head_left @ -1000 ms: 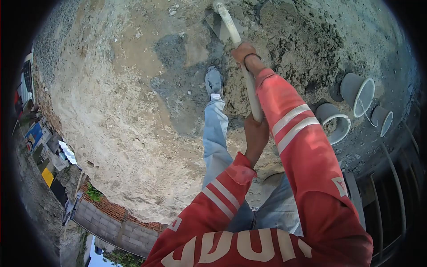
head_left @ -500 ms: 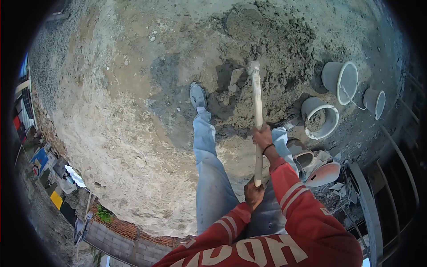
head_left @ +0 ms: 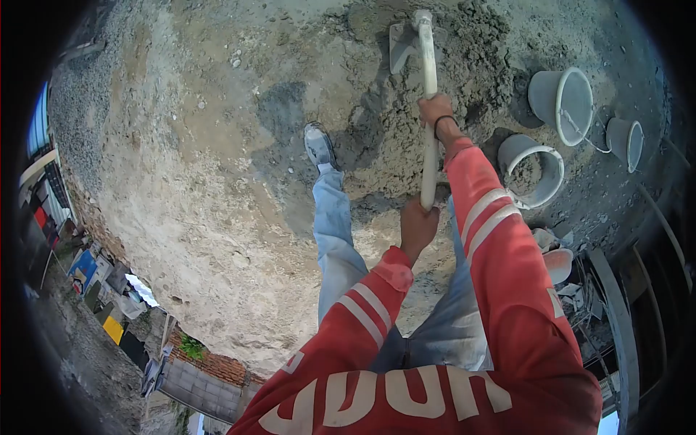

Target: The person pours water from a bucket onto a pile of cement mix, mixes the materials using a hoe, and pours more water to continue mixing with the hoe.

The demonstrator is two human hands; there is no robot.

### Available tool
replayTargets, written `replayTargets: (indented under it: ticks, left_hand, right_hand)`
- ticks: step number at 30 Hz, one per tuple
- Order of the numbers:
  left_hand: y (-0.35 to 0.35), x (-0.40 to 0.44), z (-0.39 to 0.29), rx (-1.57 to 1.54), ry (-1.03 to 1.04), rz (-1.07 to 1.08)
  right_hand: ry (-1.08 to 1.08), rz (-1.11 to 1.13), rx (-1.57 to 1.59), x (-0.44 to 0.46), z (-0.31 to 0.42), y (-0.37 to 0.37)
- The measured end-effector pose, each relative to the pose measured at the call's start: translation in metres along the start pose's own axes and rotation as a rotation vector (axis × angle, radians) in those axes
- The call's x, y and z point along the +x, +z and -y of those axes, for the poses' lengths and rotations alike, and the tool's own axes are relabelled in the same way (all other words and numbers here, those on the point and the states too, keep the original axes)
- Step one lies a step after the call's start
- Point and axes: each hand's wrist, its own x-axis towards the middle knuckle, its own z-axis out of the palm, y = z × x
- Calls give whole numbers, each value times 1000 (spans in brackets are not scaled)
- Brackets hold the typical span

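Note:
Both my hands grip the pale wooden handle of a hoe. My right hand, a dark band at its wrist, is wrapped round the middle of the handle. Near the handle's lower end, my left hand is closed round it. The metal blade sits at the far end, at the edge of a heap of wet grey mortar. From this angle I cannot tell how deep the blade is in the mix.
Right of the mortar stand a large bucket, a bucket with mix inside and a smaller bucket. Rubble and a metal beam lie at lower right. A brick wall is at lower left.
The hoe and both hands have moved forward, away from my body, so the blade is now farther up the mortar heap. My arms are stretched out more.

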Motion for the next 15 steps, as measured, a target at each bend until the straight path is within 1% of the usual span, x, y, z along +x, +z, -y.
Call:
replayTargets:
  ticks: [1,2,3,4,6,7,8,9,10,11,13,15]
  left_hand:
    - [5,-38,9,-11,-124,-62]
    - [2,-74,32,-185,-245,13]
    - [5,-104,66,-165,-362,35]
    - [-2,-128,72,-107,-326,51]
    - [-10,-158,81,-113,-244,92]
    - [-10,-164,76,-112,-236,96]
    - [-9,-167,70,-73,-182,65]
    - [-8,-172,66,-37,-139,35]
    - [-7,-170,64,-62,-98,52]
    - [-4,-161,59,-70,-107,54]
    - [3,-128,40,-61,-2,65]
    - [6,-76,9,-102,48,95]
  right_hand:
    - [139,104,-40,-24,-38,15]
    - [59,-39,-187,-38,-98,50]
    - [154,67,-136,-72,-122,56]
    - [-43,-113,-357,-100,-144,69]
    - [85,10,-149,-137,-156,64]
    - [82,3,-145,-147,-154,57]
    - [81,-4,-119,-156,-145,45]
    - [41,-36,-73,-165,-133,32]
    - [-1,-66,-28,-174,-121,18]
    - [-90,-129,40,-180,-102,0]
    - [-252,-241,47,-194,-28,-45]
    - [-409,-310,125,-154,-5,-67]
